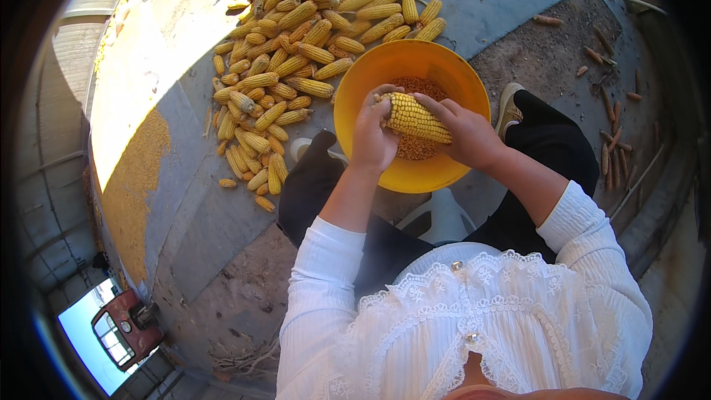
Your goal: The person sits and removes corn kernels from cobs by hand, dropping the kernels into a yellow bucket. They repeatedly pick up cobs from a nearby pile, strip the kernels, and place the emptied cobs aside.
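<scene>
Both of my hands hold one yellow ear of corn (417, 116) over a yellow plastic bucket (361, 86). My left hand (376, 130) grips the ear's left end, with its fingers curled around the tip. Around the thicker right end is my right hand (469, 130), its thumb and fingers lying along the rows of kernels. Loose corn kernels (417, 149) cover the bottom of the bucket, partly hidden by my hands and the ear. The bucket stands between my legs.
A large pile of corn ears (311, 28) lies beyond and left of the bucket. Bare cobs (614, 141) are scattered on the right. Spread kernels (130, 194) cover the floor at far left. A red vehicle (130, 328) stands in the background by an opening.
</scene>
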`<state>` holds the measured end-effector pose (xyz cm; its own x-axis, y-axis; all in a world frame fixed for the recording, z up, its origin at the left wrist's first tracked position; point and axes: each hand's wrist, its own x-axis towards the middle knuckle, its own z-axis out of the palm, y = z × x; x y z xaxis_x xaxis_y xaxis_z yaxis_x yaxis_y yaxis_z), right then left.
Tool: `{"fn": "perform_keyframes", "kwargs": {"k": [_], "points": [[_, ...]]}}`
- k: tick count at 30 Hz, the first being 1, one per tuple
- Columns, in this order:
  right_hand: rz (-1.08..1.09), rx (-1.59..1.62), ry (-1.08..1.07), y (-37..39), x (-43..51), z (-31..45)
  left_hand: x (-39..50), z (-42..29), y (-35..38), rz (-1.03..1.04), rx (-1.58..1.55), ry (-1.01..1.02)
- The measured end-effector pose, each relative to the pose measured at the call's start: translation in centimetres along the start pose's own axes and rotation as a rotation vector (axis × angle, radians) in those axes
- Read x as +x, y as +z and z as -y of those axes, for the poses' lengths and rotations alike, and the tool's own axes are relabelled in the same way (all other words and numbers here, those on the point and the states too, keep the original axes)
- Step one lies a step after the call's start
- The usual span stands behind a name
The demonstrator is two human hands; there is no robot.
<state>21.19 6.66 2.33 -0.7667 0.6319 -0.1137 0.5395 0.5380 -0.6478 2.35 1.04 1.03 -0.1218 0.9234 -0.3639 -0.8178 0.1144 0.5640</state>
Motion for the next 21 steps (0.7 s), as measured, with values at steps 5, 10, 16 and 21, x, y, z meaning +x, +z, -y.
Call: {"fn": "perform_keyframes", "kwargs": {"k": [5,10,16,21], "points": [[0.041,-0.091,-0.007,-0.01,0.16,0.01,0.37,0.44,-0.35,-0.049,0.056,0.031],[0.017,-0.056,-0.003,-0.13,0.05,0.24,0.38,0.53,-0.79,0.003,0.026,0.038],[0.005,-0.048,0.001,-0.14,-0.01,0.12,0.09,0.10,-0.35,0.059,-0.073,0.018],[-0.027,-0.201,-0.079,0.09,0.09,0.01,0.31,0.49,-0.30,-0.071,-0.051,0.011]]}}
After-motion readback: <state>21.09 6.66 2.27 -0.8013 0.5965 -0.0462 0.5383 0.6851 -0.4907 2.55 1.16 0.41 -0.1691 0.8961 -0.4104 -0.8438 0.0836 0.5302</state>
